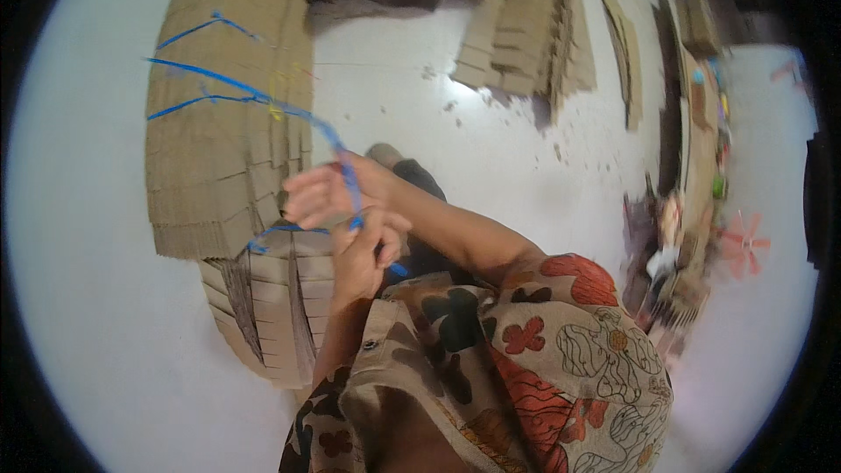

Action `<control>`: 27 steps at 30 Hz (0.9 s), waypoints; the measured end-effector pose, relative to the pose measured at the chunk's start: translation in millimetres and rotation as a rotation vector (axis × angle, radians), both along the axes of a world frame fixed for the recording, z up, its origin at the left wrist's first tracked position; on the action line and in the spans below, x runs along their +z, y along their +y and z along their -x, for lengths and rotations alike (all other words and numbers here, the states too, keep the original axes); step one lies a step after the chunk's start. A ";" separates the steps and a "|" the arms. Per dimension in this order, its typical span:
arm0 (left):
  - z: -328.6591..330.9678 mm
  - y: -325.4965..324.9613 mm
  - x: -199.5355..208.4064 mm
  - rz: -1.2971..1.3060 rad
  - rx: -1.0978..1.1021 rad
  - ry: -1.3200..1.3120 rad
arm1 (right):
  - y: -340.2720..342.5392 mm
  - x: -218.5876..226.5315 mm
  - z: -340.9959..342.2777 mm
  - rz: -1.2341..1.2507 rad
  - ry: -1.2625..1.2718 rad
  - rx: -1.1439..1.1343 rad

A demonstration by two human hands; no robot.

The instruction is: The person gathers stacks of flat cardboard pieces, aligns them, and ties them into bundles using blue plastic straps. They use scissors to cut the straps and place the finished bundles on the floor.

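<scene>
A long blue plastic strap (pixel 302 111) runs from the cardboard stack (pixel 206 184) on the left, curving down to my hands. My left hand (pixel 361 250) is closed around the strap, and a short blue end pokes out below it. Just above, my right hand (pixel 328 193) is blurred by motion, its fingers stretched toward the stack. The strap crosses in front of that hand near the wrist; I see no grip on it there. More blue strapping (pixel 215 17) lies tied across the stack's far part, and a knotted piece (pixel 289 229) sits at its near end.
Another pile of cardboard sheets (pixel 526 35) lies on the pale floor at the far right. A narrow cardboard strip (pixel 624 61) is beside it. Mixed items crowd the right side, near a red fan-shaped object (pixel 745 243). My shoe (pixel 384 155) shows beyond my right forearm.
</scene>
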State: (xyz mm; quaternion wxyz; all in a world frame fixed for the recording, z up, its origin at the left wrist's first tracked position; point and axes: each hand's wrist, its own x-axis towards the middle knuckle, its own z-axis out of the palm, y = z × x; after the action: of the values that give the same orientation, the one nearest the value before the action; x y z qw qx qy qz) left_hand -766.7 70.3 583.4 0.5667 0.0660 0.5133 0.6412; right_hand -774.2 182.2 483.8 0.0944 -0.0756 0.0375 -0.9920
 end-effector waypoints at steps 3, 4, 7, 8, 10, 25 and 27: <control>-58.2 -24.5 -45.1 0.258 -0.209 -0.059 | -28.0 -7.3 -128.2 0.130 -0.159 -0.233; -76.7 -39.8 -57.1 0.347 -0.306 -0.068 | -43.6 -18.1 -169.5 0.174 -0.286 -0.333; -116.4 -88.8 -79.8 0.432 -0.571 0.020 | -96.8 -61.7 -259.1 -0.109 -0.808 -0.525; -129.9 -109.0 -92.0 0.378 -0.626 0.163 | -116.1 -77.3 -282.2 -0.174 -0.949 -0.517; -157.8 -149.7 -120.5 0.394 -0.939 0.741 | -155.9 -114.9 -331.6 -0.545 -1.147 -0.459; -303.6 -284.6 -124.5 0.722 -1.669 1.058 | -324.7 -63.3 -597.5 -1.710 -1.300 0.224; -284.3 -301.3 -118.5 0.550 -1.569 0.972 | -349.0 -52.9 -605.9 -1.780 -1.357 0.111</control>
State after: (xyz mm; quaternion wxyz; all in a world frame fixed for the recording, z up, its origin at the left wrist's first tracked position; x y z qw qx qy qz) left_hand -482.4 -231.0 464.9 0.5552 0.5138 0.6340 -0.1606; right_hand -168.2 -166.8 430.9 0.1599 0.5738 0.6709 -0.4416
